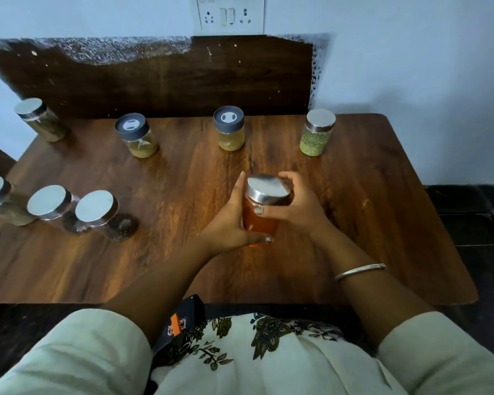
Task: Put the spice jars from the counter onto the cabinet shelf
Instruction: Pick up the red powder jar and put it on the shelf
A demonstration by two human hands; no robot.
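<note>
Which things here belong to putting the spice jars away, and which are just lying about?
Job: orange jar, gripped by left hand and right hand; green jar; two grey-lidded jars; back-left jar; three front-left jars.
Lying about: black carton; wall socket.

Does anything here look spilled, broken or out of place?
No spills; the jars I can see stand capped. The odd spot is the dark backboard behind the table: its top edge is ragged and speckled white, like wear or stray paint.
</note>
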